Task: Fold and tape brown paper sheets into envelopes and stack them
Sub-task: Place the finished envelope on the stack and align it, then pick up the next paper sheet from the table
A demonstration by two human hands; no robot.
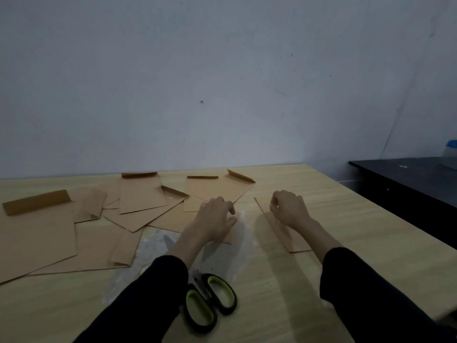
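2 hands: left hand [217, 216] loosely curled, touching the table [351, 233]; right hand [288, 209] pinches brown sheet [295, 241] edge.

A plain pale grey wall [222, 70] with small dark marks rises behind a light wood-grain tabletop [333, 194]. To the right stands a black desk [408, 179] bearing a blurred blue-topped container [450, 151]. The light is dim.

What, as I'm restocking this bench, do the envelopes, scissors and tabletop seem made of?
Envelopes: matte brown kraft-like paper, creased flaps. Scissors: black handles with green lining, probably plastic or rubber; blades mostly hidden. Tabletop: pale wood grain, possibly laminate.
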